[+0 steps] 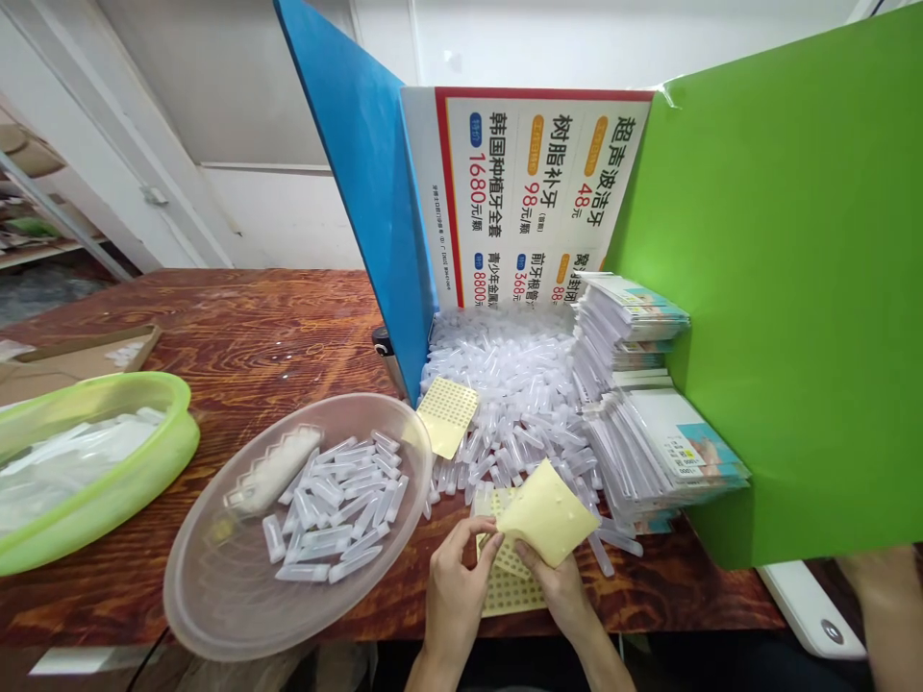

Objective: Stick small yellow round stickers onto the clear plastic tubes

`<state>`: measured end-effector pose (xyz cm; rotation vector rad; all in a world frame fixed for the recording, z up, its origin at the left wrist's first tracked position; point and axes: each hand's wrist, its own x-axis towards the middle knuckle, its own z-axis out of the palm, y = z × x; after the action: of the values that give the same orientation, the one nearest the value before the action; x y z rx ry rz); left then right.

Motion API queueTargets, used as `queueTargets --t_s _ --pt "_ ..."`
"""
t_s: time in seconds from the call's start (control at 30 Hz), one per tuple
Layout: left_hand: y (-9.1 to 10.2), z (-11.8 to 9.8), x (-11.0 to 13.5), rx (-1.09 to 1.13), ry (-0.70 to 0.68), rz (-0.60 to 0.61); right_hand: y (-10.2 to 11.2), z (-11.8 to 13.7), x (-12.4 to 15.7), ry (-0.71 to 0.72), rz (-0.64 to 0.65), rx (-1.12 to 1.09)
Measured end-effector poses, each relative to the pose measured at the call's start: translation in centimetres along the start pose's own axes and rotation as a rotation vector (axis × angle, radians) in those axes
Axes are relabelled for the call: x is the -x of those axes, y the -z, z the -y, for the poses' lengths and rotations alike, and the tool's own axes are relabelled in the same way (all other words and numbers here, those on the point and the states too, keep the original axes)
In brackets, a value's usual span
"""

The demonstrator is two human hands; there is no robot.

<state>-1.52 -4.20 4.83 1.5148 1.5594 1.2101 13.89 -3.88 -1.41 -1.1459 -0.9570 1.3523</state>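
My right hand [561, 588] pinches the lower edge of a pale yellow sticker sheet [552, 514], its plain side tilted up. Thumb and fingers of my left hand [460, 569] are closed together at the sheet's left corner; anything small between the fingertips cannot be made out. Beneath both hands, more yellow sheets with rows of small dots [513, 598] lie on the table's front edge. Another dotted sheet [447, 415] rests on a big heap of small clear plastic tubes [505, 384] just beyond.
A translucent oval basin [216, 596] with several tubes and a white roll stands to the left. Farther left is a green basin [144, 481]. Stacks of printed cards [649, 452] lean by the green panel [800, 288]. A blue panel [361, 173] stands left; another person's arm [890, 615] shows at right.
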Motion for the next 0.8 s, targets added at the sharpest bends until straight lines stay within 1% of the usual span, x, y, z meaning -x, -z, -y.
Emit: queueTargets --t_s 0.2,0.37,0.57,0.7,0.8 --pt "0.3 -0.3 -0.3 0.049 0.014 0.066 1.0 -0.6 -0.1 0.030 -0.097 0.058" --pt "0.5 -0.1 -0.3 0.073 0.061 0.095 1.5 -1.4 0.0 0.066 -0.083 0.024" --pt "0.8 0.2 -0.2 0.103 0.060 0.111 1.5 -2.1 0.1 0.068 -0.100 0.074" --pt "1.0 1.0 -0.3 0.172 0.086 0.163 1.7 -2.3 0.1 0.098 -0.097 0.090" --pt "0.9 2.1 -0.4 0.294 0.144 0.243 1.9 -2.3 0.4 0.127 -0.086 0.134"
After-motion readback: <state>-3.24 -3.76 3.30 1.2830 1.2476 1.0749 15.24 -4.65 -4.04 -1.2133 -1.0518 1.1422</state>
